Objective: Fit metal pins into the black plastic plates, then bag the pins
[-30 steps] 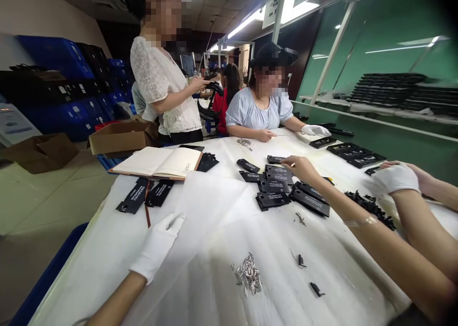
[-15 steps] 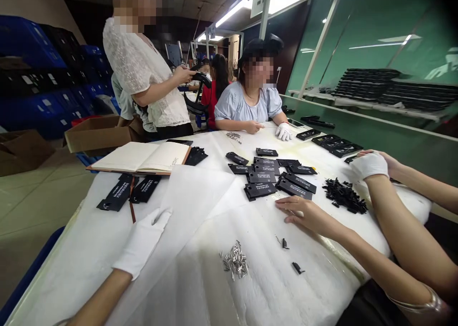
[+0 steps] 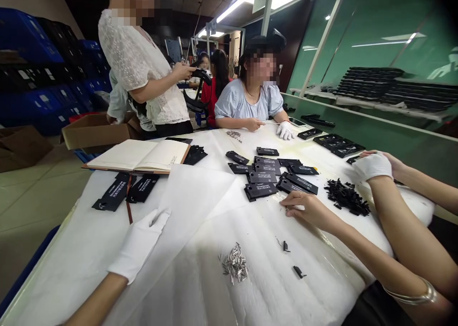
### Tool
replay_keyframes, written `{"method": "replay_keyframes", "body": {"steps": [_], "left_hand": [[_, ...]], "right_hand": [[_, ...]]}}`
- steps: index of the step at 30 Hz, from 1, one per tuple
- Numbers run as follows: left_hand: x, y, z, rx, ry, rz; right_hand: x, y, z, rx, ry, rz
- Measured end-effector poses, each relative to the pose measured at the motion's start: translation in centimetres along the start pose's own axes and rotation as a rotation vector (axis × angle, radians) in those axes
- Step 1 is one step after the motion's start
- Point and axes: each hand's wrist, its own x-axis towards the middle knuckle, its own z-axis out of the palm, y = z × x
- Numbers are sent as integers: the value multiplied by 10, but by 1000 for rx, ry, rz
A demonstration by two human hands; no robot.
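My left hand (image 3: 139,245), in a white glove, lies on the white foam sheet (image 3: 193,192) with nothing visible in its loosely stretched fingers. My bare right hand (image 3: 304,209), with a ring and bracelet, rests at the near edge of several black printed plates (image 3: 263,178). Its thumb and fingertips come together at the table surface; whatever is between them is too small to make out. Between my hands lies a pile of small metal pins (image 3: 234,264). Two small black plastic pieces (image 3: 297,271), with pins beside or in them, lie nearer me.
A heap of black pieces (image 3: 347,197) lies right, beside a co-worker's gloved hand (image 3: 374,166). An open notebook (image 3: 139,155) rests left above more black plates (image 3: 143,188). Another co-worker (image 3: 250,101) sits opposite; a person (image 3: 150,78) stands behind the notebook.
My right hand's fingers have drawn together from a flatter, stretched pose. My left hand stays in place on the foam. The view has shifted slightly.
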Motion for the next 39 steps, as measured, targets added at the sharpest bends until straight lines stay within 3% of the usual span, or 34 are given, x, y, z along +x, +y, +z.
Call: {"method": "replay_keyframes", "body": {"steps": [9,16,21,24,27,31,33,36,39], "left_hand": [[0,2,0,-26,-39,-41],[-5,6,-2,15,-46,4],[-8,7,-3,31,-66,54],[-8,4,-3,38,-69,66],[-7,2,-3,43,-86,64],[-8,3,-2,40,-87,66],[-8,3,-2,35,-89,74],[-8,0,-1,19,-88,75],[-7,-1,-1,17,-88,77]], "right_hand": [[-10,-5,12,-93,67,41],[-11,-28,11,-178,45,72],[-8,-30,14,-216,55,132],[-7,-31,14,-191,68,188],[-7,-49,16,-90,24,201],[-9,-104,37,252,-110,81],[-10,-132,56,306,-158,-17],[-10,-155,80,154,-147,-208],[-13,-153,91,-5,-131,-344]]}}
